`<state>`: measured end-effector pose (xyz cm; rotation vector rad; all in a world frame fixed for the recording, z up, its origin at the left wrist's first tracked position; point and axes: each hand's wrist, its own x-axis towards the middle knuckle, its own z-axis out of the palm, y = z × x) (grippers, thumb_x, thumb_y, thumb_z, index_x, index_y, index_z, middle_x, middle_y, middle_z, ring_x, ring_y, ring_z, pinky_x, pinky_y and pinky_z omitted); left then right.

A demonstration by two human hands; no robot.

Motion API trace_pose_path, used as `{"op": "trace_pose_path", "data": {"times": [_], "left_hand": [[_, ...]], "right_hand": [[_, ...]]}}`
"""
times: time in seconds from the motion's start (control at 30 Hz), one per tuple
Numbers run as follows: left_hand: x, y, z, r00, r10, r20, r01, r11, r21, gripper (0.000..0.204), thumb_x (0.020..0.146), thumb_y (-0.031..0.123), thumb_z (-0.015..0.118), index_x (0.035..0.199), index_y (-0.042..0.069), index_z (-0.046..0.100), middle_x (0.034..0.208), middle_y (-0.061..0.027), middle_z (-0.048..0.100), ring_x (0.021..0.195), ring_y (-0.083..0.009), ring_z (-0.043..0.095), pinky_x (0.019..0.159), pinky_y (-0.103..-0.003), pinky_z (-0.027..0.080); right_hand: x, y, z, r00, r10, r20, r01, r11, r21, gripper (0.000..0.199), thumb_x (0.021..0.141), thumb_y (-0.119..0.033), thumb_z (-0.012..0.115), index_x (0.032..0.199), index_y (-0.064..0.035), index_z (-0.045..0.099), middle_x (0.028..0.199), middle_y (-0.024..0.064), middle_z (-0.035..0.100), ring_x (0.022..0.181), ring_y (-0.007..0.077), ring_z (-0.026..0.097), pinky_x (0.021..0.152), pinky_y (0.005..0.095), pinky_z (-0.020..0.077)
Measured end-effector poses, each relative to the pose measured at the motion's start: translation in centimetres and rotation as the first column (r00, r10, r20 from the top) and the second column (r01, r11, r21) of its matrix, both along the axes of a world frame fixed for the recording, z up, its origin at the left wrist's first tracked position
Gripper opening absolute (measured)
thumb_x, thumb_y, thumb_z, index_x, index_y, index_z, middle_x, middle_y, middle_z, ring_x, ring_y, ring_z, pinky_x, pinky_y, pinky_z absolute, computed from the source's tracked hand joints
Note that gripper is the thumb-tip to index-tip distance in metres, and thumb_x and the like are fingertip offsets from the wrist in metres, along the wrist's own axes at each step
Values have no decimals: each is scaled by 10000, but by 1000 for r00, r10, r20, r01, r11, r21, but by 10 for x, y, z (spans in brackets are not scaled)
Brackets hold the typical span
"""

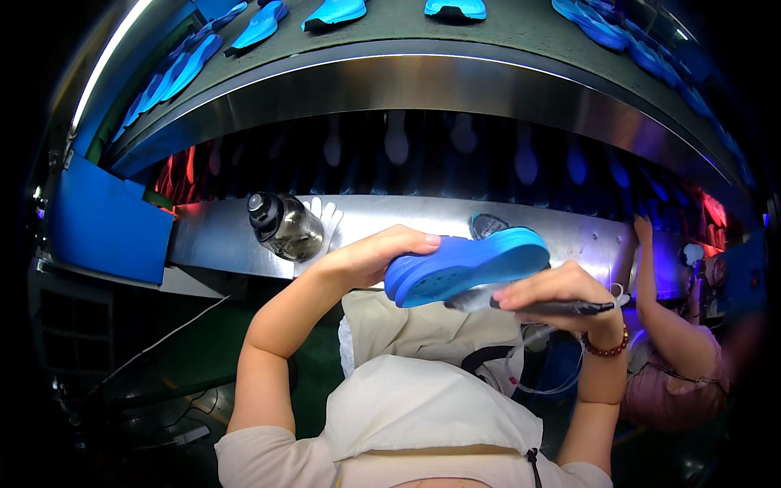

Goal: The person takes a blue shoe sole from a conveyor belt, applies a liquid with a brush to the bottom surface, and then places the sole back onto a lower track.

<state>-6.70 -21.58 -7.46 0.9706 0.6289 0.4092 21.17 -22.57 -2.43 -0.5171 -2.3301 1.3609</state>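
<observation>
My left hand (390, 250) grips one end of a blue shoe sole (472, 264), thumb on its upper edge. The sole is tilted in front of my apron, its lighter blue side wall facing me. In my right hand (561, 291), close to the sole's lower edge, is a slim black-handled tool (569, 308). A pale, blurred patch (476, 298) shows beside my right fingertips, under the sole; whether it belongs to the tool I cannot tell. Behind the sole, partly hidden, a small dark rounded object (488, 224) lies on the metal ledge (390, 210).
A dark-capped clear bottle (285, 228) stands on the ledge beside a white glove (327, 218). Above, a conveyor belt (382, 31) carries several blue soles (335, 11) behind a metal edge. A blue box (110, 215) is at left. Another person (675, 358) reaches in at right.
</observation>
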Motion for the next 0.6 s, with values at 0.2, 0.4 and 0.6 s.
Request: {"op": "trace_pose_path", "data": {"times": [0.2, 0.4, 0.6], "left_hand": [[-10, -1, 4, 988, 141, 65, -133, 983, -123, 661, 811, 474, 479, 1238, -30, 445, 1144, -207, 542, 985, -255, 575, 854, -348, 460], [-19, 6, -31, 811, 385, 441, -224, 900, -374, 699, 849, 575, 364, 1273, 22, 431, 1235, -158, 500, 1115, -287, 503, 947, -442, 391], [53, 3, -52, 684, 467, 560, -250, 872, -422, 840, 809, 711, 143, 1318, 73, 340, 1242, -168, 466, 1137, -318, 467, 963, -484, 366]], "right_hand": [[9, 6, -23, 940, -320, -119, 310, 946, -94, 226, 695, 39, 684, 916, 13, 649, 965, 156, 647, 924, 220, 626, 814, 299, 497], [4, -20, -7, 934, -252, -254, 247, 968, -50, 237, 652, 50, 679, 887, 42, 644, 909, 184, 651, 867, 246, 642, 787, 299, 501], [-28, -9, -41, 760, -646, -68, 596, 736, -321, 152, 734, 12, 628, 884, 33, 638, 825, 117, 663, 743, 155, 633, 661, 244, 488]]}}
